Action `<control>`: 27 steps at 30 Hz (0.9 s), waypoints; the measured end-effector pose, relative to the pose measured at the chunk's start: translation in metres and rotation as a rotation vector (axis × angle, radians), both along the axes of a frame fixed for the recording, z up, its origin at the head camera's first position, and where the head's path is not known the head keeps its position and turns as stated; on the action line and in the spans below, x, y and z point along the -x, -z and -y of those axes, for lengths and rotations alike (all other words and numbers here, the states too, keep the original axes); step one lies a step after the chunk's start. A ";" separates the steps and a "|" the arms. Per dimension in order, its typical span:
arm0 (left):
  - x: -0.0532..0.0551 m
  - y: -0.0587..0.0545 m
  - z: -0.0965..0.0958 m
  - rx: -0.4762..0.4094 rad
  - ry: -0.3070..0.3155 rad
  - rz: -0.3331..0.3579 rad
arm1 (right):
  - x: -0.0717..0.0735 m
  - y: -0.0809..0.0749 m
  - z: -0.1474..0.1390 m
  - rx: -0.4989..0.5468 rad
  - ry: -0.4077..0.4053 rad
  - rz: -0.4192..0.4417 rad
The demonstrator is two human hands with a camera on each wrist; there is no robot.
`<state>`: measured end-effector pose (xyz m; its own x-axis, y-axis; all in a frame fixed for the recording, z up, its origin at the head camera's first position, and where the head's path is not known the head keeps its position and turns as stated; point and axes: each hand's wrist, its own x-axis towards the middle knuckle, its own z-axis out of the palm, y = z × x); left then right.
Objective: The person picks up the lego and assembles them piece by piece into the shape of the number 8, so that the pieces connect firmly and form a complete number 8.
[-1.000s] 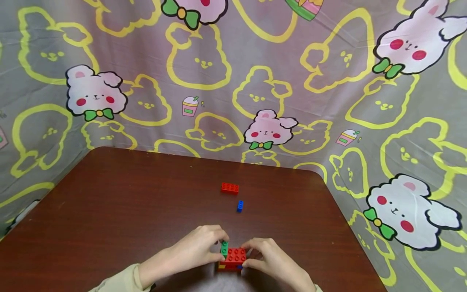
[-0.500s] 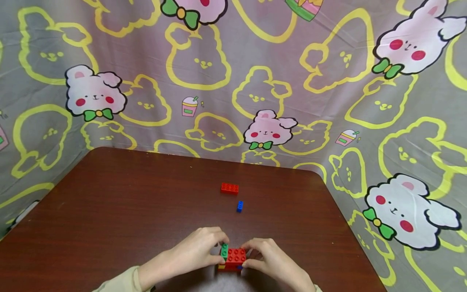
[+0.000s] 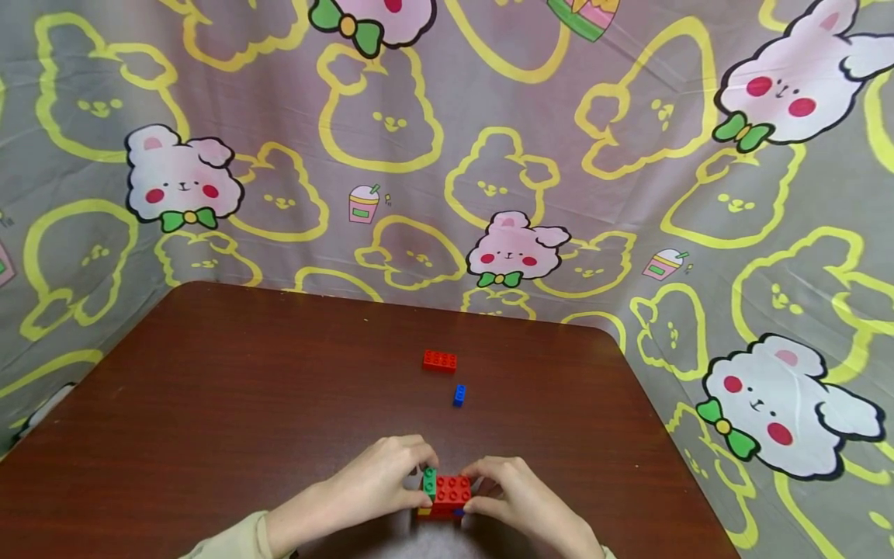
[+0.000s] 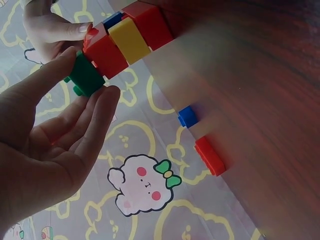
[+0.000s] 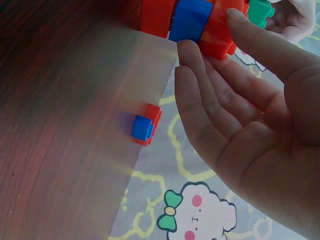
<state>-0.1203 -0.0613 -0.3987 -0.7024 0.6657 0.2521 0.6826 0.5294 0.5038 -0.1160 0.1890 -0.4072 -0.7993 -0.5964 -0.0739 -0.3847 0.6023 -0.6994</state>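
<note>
A stack of toy building bricks stands at the table's near edge in the head view. Its lowest layer is a red brick [image 4: 150, 25]; above that sit a yellow brick [image 4: 130, 41] and a blue brick [image 5: 190, 20] side by side. Another red brick [image 3: 452, 489] lies across these two. On its left end is a small green brick [image 4: 87, 75], pinched between thumb and fingers of my left hand [image 3: 384, 471]. My right hand [image 3: 520, 493] grips the stack's right end, thumb on the upper red brick, fingers at its far side.
Farther back on the brown table [image 3: 279, 373] lie a loose small blue brick [image 3: 459, 395] and a loose red brick [image 3: 440, 361]. A grey curtain [image 3: 419, 101] printed with rabbits hangs behind and beside the table.
My left hand and the green brick have come down slightly, so the brick sits lower on the upper red brick. The right hand keeps its place.
</note>
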 end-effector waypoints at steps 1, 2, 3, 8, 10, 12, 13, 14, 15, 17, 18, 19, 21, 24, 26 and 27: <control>0.000 0.000 0.000 0.000 -0.002 0.010 | 0.000 0.000 0.000 -0.001 0.001 0.002; 0.000 0.000 0.000 -0.001 -0.004 0.017 | 0.000 0.000 0.000 -0.002 0.001 0.003; 0.000 0.000 -0.001 -0.001 -0.005 0.023 | 0.000 0.000 0.000 -0.002 0.003 0.007; 0.000 0.000 -0.001 -0.005 -0.010 0.029 | 0.000 0.001 0.000 0.001 -0.001 -0.001; 0.000 0.000 -0.001 -0.006 -0.010 0.030 | 0.000 0.001 -0.001 0.006 -0.004 -0.007; 0.000 0.000 -0.001 -0.006 -0.010 0.033 | -0.001 0.001 -0.001 0.010 -0.007 -0.012; 0.000 0.000 -0.001 -0.005 -0.010 0.034 | -0.001 0.001 -0.001 0.011 -0.007 -0.014; 0.000 0.000 -0.001 -0.007 -0.008 0.029 | -0.001 0.001 -0.001 0.013 -0.008 -0.014; 0.000 0.000 -0.001 -0.007 -0.004 0.024 | -0.001 0.002 -0.001 0.014 -0.009 -0.017; 0.001 0.000 -0.001 -0.008 0.004 0.010 | -0.001 0.002 -0.001 0.014 -0.011 -0.022; 0.001 0.000 -0.001 -0.008 0.008 0.003 | -0.001 0.002 -0.001 0.015 -0.011 -0.022; 0.002 0.000 -0.001 -0.011 0.012 -0.003 | -0.001 0.002 -0.001 0.015 -0.012 -0.025; 0.003 0.000 -0.001 -0.019 0.019 0.002 | -0.001 0.003 -0.002 0.017 -0.015 -0.028; 0.005 0.001 -0.002 -0.035 0.021 0.035 | -0.001 0.003 -0.002 0.017 -0.015 -0.024; 0.006 0.001 -0.003 -0.046 0.022 0.061 | -0.001 0.003 -0.002 0.016 -0.013 -0.024; 0.006 0.001 -0.003 -0.050 0.022 0.073 | -0.001 0.003 -0.002 0.016 -0.011 -0.023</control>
<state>-0.1267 -0.0585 -0.3997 -0.7054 0.6688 0.2345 0.6544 0.4876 0.5780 -0.1153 0.1906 -0.4106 -0.7938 -0.6064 -0.0463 -0.4075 0.5869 -0.6996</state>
